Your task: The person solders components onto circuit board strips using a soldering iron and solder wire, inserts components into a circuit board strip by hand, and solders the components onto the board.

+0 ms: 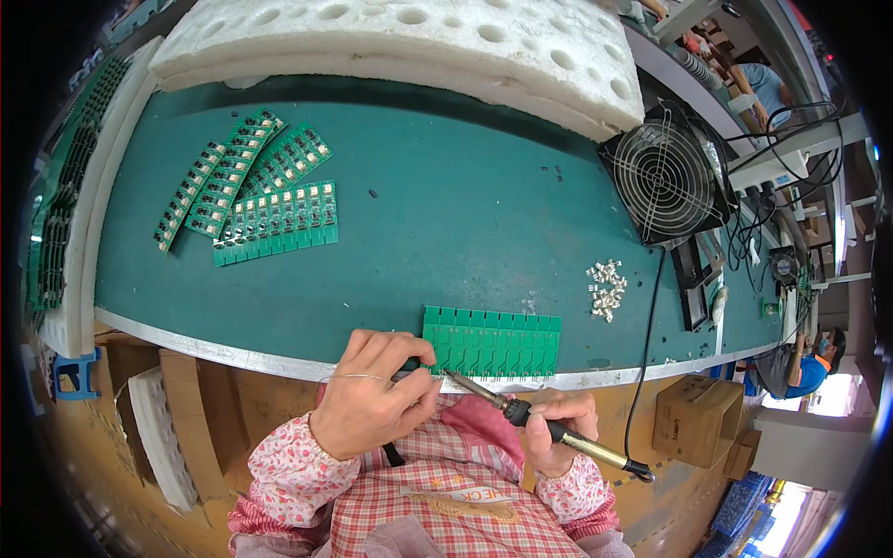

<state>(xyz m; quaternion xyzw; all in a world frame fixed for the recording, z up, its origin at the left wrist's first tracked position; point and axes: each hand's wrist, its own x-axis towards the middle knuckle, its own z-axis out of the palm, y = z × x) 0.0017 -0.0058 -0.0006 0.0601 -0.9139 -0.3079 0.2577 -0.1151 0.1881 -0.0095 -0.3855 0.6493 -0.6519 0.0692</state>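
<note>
My right hand (pixel 558 430) is closed round a soldering iron (pixel 597 448), whose tip points left at the near edge of a green circuit board panel (pixel 498 342). The panel lies at the table's front edge with its plain green side up. At the panel's left corner, my left hand (pixel 365 395) has its fingers bent together. A dark thing (pixel 406 368) shows between them, mostly hidden, and I cannot make out its kind. Small white parts (pixel 606 292) lie in a loose pile to the right of the panel.
Several populated circuit board strips (pixel 276 223) overlap at the left. White foam with round holes (pixel 400 46) spans the back. A caged fan (pixel 662 172) stands at the right, and the iron's black cord (pixel 651 344) runs past it. Foam at far left holds upright boards (pixel 70 186).
</note>
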